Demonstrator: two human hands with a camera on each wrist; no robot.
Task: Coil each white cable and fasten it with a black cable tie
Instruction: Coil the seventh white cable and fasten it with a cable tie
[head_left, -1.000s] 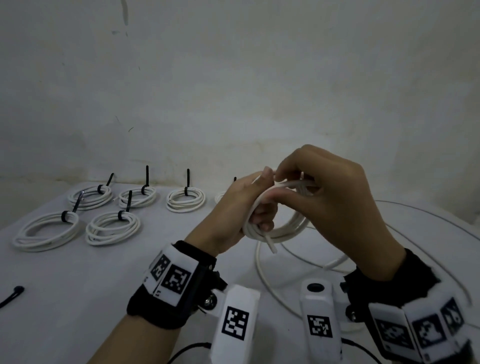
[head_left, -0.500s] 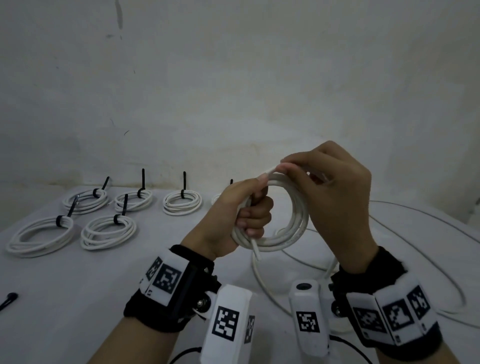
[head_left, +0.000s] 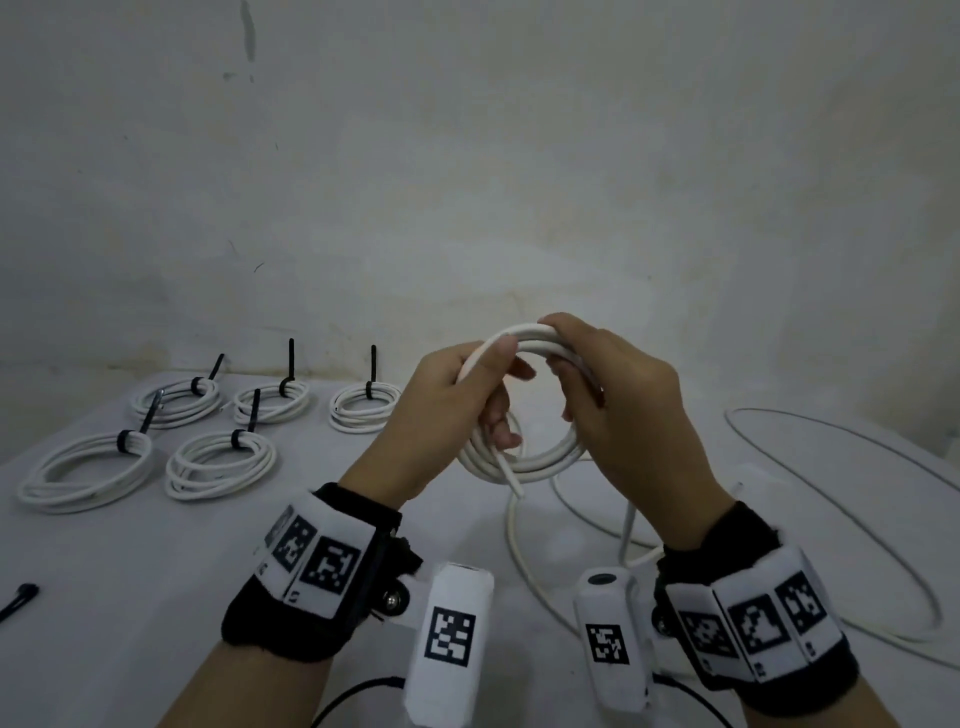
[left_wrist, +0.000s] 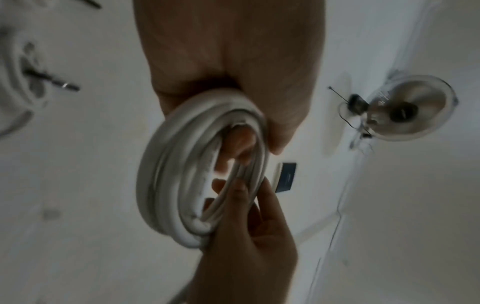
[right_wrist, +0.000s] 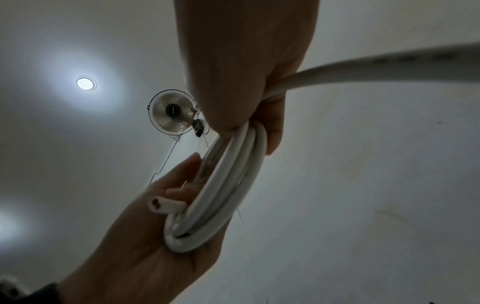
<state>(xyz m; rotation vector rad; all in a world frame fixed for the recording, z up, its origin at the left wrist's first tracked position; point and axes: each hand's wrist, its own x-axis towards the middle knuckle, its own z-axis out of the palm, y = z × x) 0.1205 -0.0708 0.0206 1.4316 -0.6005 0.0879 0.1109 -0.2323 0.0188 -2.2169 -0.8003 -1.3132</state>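
- White-covered worktop against a stained pale wall; dim light.
- Five finished coils lie at the left back of the worktop in two rows, each cinched with a black cable tie whose tail sticks up.
- One loose black tie lies at the left edge of the worktop, well apart from the coils.
- White cable coil is held up above the worktop at centre, between both hands, standing roughly upright with its opening facing the person.
- Left hand grips the coil's left side, fingers curled through the loop, thumb on top.
- Right hand is closed over the coil's top right, fingers wrapped round the strands.
- Cut end of the cable pokes down and toward the person from the bottom of the coil.
- Uncoiled rest of the cable trails in wide loops over the right side of the worktop.
- Only the right wrist view shows the cut end's face, with two cores, lying across the left palm, and the loose run leaving the right hand sideways.
- Only the wrist views show the ceiling: a wall fan and a round lamp.
- Left wrist view is blurred; the coil looks like several stacked turns.
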